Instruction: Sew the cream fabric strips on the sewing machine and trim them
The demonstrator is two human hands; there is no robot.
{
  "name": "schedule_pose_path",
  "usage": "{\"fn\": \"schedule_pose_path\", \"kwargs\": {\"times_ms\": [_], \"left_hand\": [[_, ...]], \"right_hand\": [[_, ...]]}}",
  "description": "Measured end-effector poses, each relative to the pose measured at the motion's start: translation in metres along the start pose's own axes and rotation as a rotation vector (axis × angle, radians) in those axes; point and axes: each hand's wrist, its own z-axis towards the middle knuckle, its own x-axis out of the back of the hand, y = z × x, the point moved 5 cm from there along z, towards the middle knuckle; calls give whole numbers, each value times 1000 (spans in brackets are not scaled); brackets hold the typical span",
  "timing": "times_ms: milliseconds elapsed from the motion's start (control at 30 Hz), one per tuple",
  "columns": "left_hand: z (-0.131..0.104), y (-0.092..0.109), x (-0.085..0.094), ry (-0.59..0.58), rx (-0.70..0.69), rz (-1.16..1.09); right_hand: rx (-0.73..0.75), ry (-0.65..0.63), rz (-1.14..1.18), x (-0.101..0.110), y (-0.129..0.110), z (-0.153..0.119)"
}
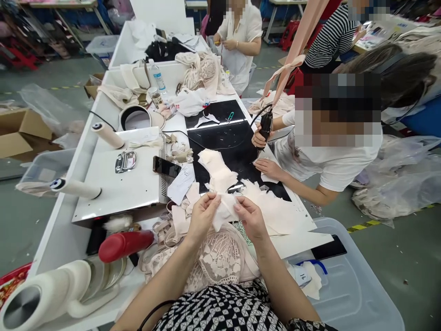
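Both my hands pinch a small white fabric piece (225, 209) between thumb and fingers, held up over the near edge of the table. My left hand (206, 214) grips its left side and my right hand (252, 217) its right side. Just beyond lies a stack of cream fabric pieces (217, 169) on the black tabletop. More pale cut pieces (270, 207) are spread to the right of my right hand. Under my forearms rests a heap of beige lace bras (220, 257), partly hidden by my arms.
Across the table a co-worker's hand (263, 133) holds a black handheld tool (265, 126) over the tabletop. At left stand a white machine box (119, 184), a red bottle (126, 244) and a white jug (44, 292). A phone (329, 248) lies on a plastic bin lid (358, 285).
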Motion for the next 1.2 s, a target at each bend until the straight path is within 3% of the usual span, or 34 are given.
{"fn": "schedule_pose_path", "kwargs": {"times_ms": [267,500,733,1000,1200], "left_hand": [[-6,3,-7,-9,41,25],[-13,5,-8,-10,54,55],[-9,-4,3,-31,77,85],[-5,-8,5,13,113,135],[-2,-6,5,-23,105,144]], "right_hand": [[137,-28,-69,2,-1,0],[71,-55,34,-4,-1,1],[-94,-59,53,-9,1,-2],[-97,-71,82,-8,3,-1],[-181,-142,138,-15,4,-3]]}}
